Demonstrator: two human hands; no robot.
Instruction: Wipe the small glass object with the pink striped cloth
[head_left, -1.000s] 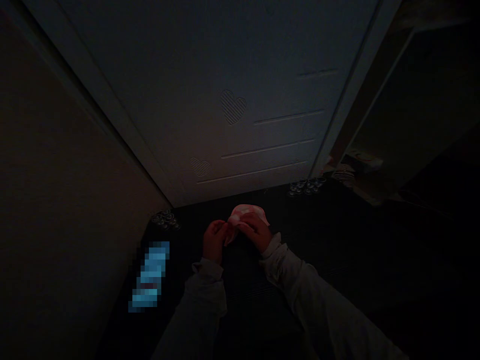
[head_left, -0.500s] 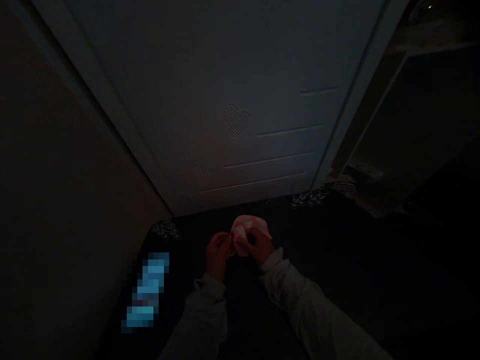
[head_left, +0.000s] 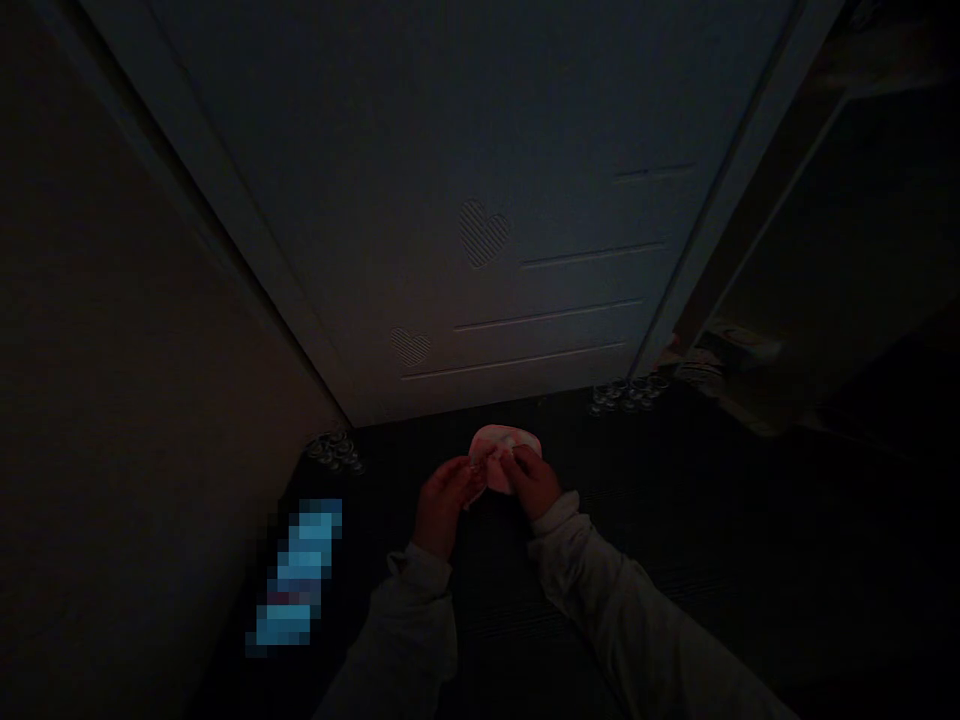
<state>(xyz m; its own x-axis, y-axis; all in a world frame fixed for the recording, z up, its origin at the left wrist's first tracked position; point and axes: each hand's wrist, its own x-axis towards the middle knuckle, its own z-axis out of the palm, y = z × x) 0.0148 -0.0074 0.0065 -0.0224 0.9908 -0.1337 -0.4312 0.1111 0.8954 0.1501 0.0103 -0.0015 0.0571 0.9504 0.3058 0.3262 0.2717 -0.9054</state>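
In the dim head view, a small pink-and-white piece (head_left: 501, 480) that looks like thin, soft cloth lies between my hands on the dark tabletop (head_left: 510, 610). Its exact kind is hard to make out in this light. My left hand (head_left: 446, 500) pinches its left edge with bent fingers. On the other side, my right hand (head_left: 534, 482) has thumb and fingertips closed on its right part. The fingertips of both hands are a short way apart, and part of the piece is hidden behind them. Long pale sleeves cover both forearms.
A bright blue, pixelated screen-like patch (head_left: 300, 575) lies left of my left arm. Clusters of small round shiny things stand at the back left (head_left: 335, 452) and back right (head_left: 628, 394). Behind rises a pale panel (head_left: 375, 200) with carved hearts. Shelving (head_left: 840, 230) stands right.
My right hand has moved slightly right, away from the left one. The piece looks flatter and less bunched between them. The view has shifted a little.
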